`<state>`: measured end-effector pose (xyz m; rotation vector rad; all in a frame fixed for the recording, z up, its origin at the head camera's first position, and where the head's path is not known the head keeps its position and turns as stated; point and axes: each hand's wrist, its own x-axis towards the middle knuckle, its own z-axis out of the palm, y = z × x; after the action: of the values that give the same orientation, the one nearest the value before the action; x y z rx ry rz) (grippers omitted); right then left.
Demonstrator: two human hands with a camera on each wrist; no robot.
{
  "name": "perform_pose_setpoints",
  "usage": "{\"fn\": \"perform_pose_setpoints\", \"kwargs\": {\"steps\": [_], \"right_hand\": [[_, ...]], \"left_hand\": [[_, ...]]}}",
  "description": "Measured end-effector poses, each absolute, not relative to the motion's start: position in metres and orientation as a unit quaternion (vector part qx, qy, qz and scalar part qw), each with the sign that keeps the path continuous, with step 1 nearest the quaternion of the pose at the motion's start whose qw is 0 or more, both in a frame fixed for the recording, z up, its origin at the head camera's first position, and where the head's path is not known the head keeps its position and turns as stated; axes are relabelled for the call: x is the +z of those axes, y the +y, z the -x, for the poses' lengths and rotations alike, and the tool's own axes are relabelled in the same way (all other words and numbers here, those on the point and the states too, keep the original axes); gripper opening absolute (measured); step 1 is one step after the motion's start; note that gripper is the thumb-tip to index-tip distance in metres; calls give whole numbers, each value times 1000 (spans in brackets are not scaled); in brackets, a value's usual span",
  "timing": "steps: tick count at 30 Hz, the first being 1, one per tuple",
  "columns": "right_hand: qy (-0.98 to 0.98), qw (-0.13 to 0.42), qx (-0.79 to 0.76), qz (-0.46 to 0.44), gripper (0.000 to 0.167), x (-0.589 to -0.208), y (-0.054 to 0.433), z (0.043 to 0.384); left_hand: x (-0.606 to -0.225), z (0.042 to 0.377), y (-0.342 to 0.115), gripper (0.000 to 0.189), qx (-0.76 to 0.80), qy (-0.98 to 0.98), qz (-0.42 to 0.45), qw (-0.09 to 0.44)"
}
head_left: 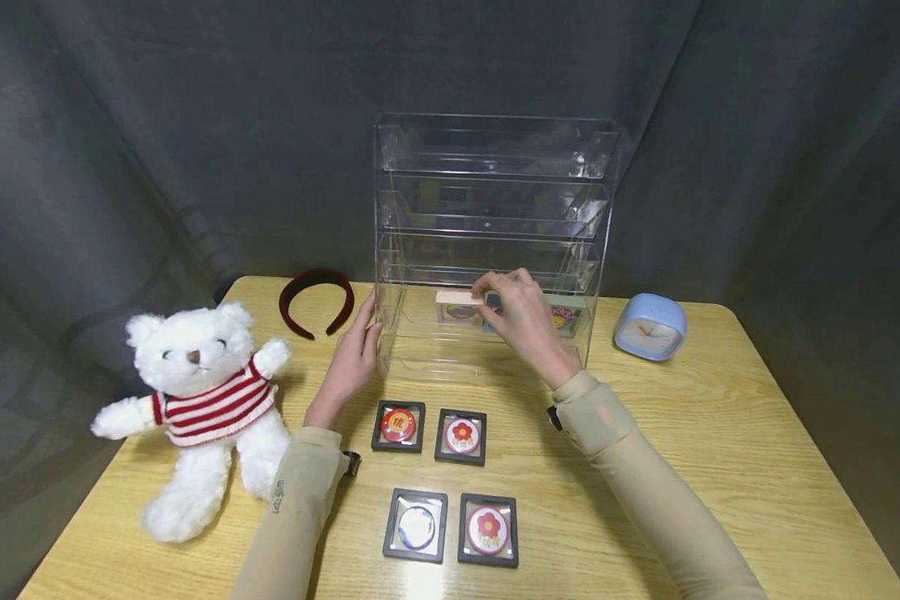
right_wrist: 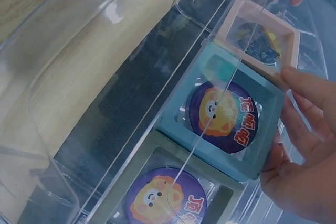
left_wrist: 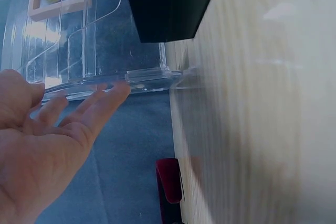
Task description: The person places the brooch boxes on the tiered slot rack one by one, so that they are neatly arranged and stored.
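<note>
A clear acrylic display rack (head_left: 487, 175) with several tiers stands on the table. My left hand (head_left: 354, 354) rests its extended fingers along the rack's left side; the left wrist view shows its fingertips (left_wrist: 122, 88) at the clear edge. My right hand (head_left: 523, 321) pinches the top right corner of a pink display frame (right_wrist: 226, 31) on a low tier. Beside it stand a blue display frame (right_wrist: 173, 111) and a green display frame (right_wrist: 149, 148), each with a lion badge inside. The right fingers lie along the frames' upper edges.
Several black display frames with badges lie in front, including a red badge frame (head_left: 398, 426) and flower frames (head_left: 461, 436). A white teddy bear (head_left: 213, 404) sits left. A dark red headband (head_left: 288, 298) lies behind it; a blue clock (head_left: 651, 327) stands right of the rack.
</note>
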<state>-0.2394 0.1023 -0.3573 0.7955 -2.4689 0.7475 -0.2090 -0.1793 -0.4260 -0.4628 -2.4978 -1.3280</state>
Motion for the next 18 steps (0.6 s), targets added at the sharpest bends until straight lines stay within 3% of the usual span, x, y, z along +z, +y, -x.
{"fn": "perform_pose_setpoints", "kwargs": {"steps": [18], "right_hand": [[-898, 211, 269, -275, 28, -360, 100, 237]], "left_hand": [[-425, 208, -179, 62, -470, -859, 158, 128]]}}
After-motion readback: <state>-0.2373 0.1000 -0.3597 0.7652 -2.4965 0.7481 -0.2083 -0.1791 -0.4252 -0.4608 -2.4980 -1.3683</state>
